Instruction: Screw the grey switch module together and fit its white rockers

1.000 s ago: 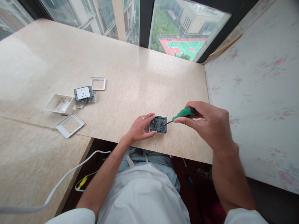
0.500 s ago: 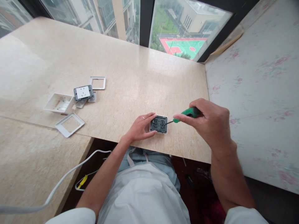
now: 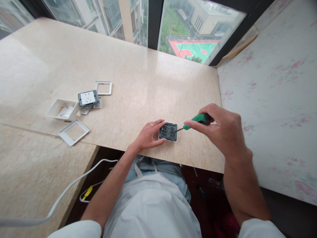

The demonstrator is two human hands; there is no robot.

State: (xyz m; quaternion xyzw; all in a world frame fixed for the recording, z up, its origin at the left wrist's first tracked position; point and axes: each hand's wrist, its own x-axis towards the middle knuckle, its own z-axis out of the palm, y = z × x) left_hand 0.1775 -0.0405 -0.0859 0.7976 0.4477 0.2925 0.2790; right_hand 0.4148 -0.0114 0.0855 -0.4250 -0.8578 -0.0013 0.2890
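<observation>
At the lower left of the frame, a thick white cable (image 3: 53,209) curves up over the edge of the beige marbled countertop (image 3: 138,86). Above it, left of centre, sits an open white plastic box (image 3: 70,114), with a rectangular white plastic frame (image 3: 64,137) lying skewed just below. Right beside the box, a dark grey socket module with a white face (image 3: 88,98) rests tilted over small translucent pieces, and a second, thinner white plastic frame (image 3: 110,88) lies just above. Near the centre, the left hand (image 3: 148,136), ringed on one finger, has thumb and fingers parted around a square dark grey plastic module with a white rim (image 3: 168,132), steadying its left part on the countertop. Right of centre, the right hand (image 3: 224,129) has its fingers closed around the green-and-black handle of a screwdriver (image 3: 198,120), its thin metal shaft slanting down to the module's right half. Pale floral wallpaper (image 3: 272,99) fills the right side.
</observation>
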